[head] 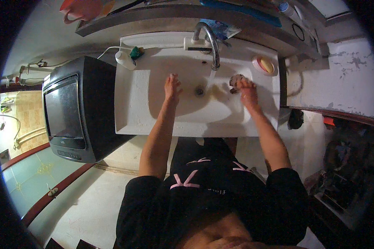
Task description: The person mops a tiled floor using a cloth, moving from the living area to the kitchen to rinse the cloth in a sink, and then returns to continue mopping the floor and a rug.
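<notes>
Over the left half of the white sink (pixel 162 123), my left hand (pixel 173 90) is raised with its fingers a little apart and nothing visible in it. My right hand (pixel 248 91) grips a bunched grey-brown thing (pixel 236 80) at the right side of the basin; its material cannot be made out. Between the hands, a thin stream of water (pixel 211 79) runs from the curved metal faucet (pixel 216 53). The dark drain (pixel 199 90) lies below, nearer my left hand. Brownish water (pixel 217 93) spreads on the basin floor towards my right hand.
A soap dish (pixel 265 65) holding a yellow bar sits at the sink's back right. At back left are a white bottle (pixel 124 60) and a green scouring sponge (pixel 137 53). A black boxy appliance (pixel 96 105) borders the left side. A shelf (pixel 174 11) runs above the faucet.
</notes>
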The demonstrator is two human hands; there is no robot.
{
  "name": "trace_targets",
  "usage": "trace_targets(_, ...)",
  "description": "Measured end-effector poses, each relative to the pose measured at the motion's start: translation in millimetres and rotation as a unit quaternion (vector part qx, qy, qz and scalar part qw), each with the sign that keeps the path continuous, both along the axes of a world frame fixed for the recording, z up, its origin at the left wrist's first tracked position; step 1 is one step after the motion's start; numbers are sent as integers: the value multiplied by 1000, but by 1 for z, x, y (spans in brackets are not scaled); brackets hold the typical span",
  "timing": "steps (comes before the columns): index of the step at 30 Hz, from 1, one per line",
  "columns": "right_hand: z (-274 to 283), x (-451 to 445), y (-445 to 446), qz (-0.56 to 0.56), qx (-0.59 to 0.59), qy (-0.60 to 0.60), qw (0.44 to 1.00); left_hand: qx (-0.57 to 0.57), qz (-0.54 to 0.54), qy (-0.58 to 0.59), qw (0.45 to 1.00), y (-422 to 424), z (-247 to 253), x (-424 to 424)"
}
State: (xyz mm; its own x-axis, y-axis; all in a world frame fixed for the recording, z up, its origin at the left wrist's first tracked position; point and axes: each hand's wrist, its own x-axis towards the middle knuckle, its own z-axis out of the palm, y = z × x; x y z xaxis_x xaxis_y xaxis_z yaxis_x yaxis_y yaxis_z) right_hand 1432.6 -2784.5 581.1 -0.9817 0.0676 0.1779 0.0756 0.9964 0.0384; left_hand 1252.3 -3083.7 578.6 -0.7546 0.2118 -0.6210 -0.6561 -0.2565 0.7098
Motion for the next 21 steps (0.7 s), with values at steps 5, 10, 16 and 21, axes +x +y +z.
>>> trace_targets(5,-55,17,-105,-153,-328,-127,924,55,-40,-56,996,1,-49,12)
trace_targets(10,-15,-14,-105,-92,-635,-102,760,0,-114,25,993,9,-47,29)
trace_targets(16,94,-12,-14,30,-343,30,939,-94,-160,73,980,-14,-27,28)
trace_targets(21,24,118,60,-124,-237,-28,963,-104,-171,106,974,-28,-33,26)
